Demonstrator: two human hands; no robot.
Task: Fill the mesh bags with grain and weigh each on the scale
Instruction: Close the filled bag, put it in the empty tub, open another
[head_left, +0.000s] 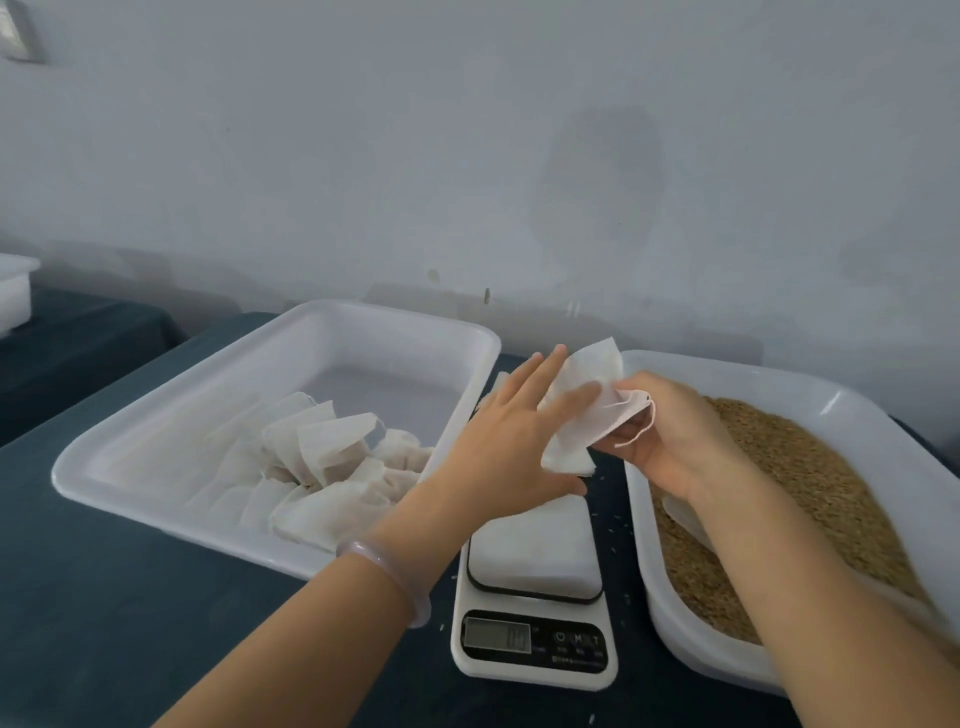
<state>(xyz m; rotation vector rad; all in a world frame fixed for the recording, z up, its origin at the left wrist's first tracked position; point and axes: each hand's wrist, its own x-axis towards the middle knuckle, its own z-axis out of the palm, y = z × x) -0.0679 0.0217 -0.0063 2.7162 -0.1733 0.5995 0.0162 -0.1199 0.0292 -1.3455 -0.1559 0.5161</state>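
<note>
An empty white mesh bag (579, 410) with a drawstring is held above the gap between two trays. My right hand (670, 441) pinches its mouth end. My left hand (511, 436) lies against the bag with straight fingers, thumb under its lower edge. Below them stands a white digital scale (535, 597) with nothing on its platform. A white tray (852, 415) on the right holds brown grain (800, 493). In the left white tray (218, 374) lies a heap of several filled mesh bags (332, 467).
A dark blue cloth (130, 639) covers the table, with a few loose grains near the scale. Another white container (13, 296) sits at the far left on a separate table. A grey wall runs close behind the trays.
</note>
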